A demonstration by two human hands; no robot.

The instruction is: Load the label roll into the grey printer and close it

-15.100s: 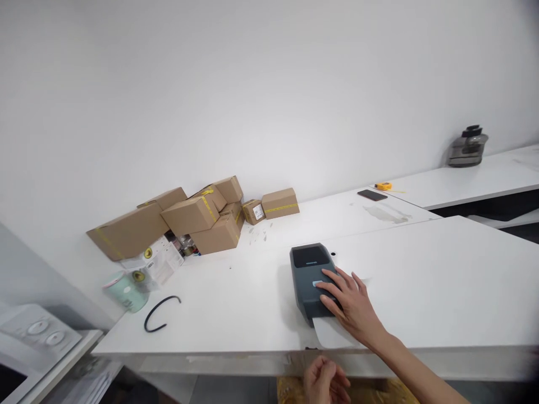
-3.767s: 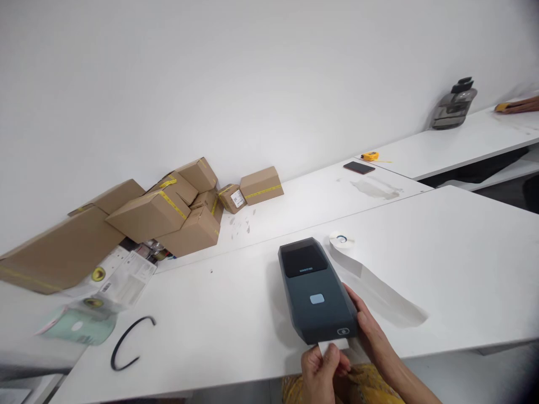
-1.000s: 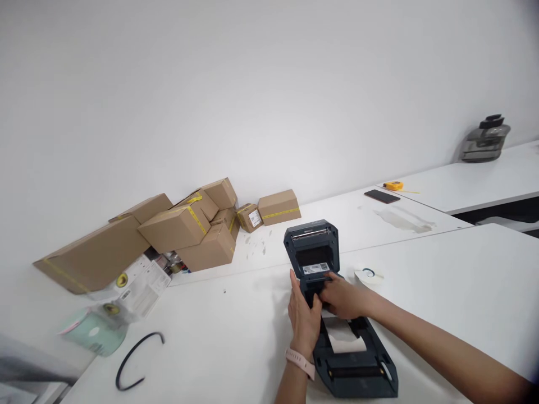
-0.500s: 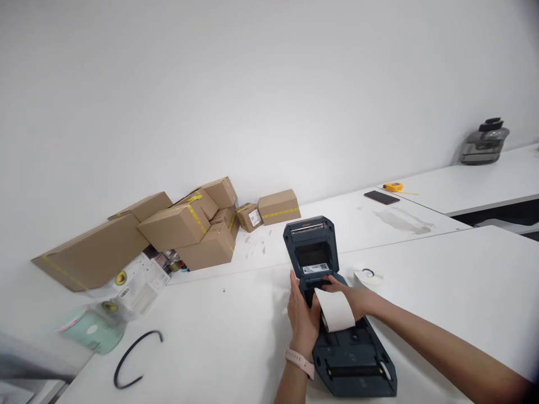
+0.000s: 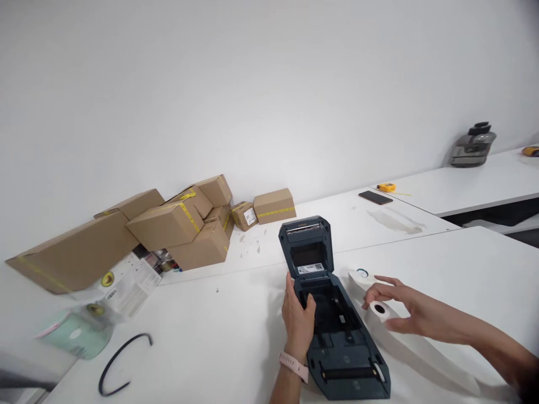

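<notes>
A dark blue-grey label printer [image 5: 347,359] lies on the white table with its lid [image 5: 309,249] tipped up. No roll shows in its bay. My left hand [image 5: 298,314] grips the printer's left side wall, thumb over the edge into the bay. Right of the printer, my right hand [image 5: 404,308] has its fingers and thumb around a white paper roll [image 5: 385,320] with a dark core hole. A paler white strip seems to trail from it toward the front right. Just behind stands another white roll [image 5: 356,283] with a dark blue-green ring at its core.
Cardboard boxes [image 5: 168,224] with yellow tape are stacked against the wall at left. A mint-green pouch [image 5: 76,334] and a black curved strip [image 5: 113,365] lie at front left. Farther back right are a phone [image 5: 375,197], a yellow tape measure [image 5: 386,187] and a dark jug [image 5: 472,148].
My right hand has lifted the paper roll out of the printer's bay and carried it to the right, beside the other roll. My left hand stays at the printer's left side.
</notes>
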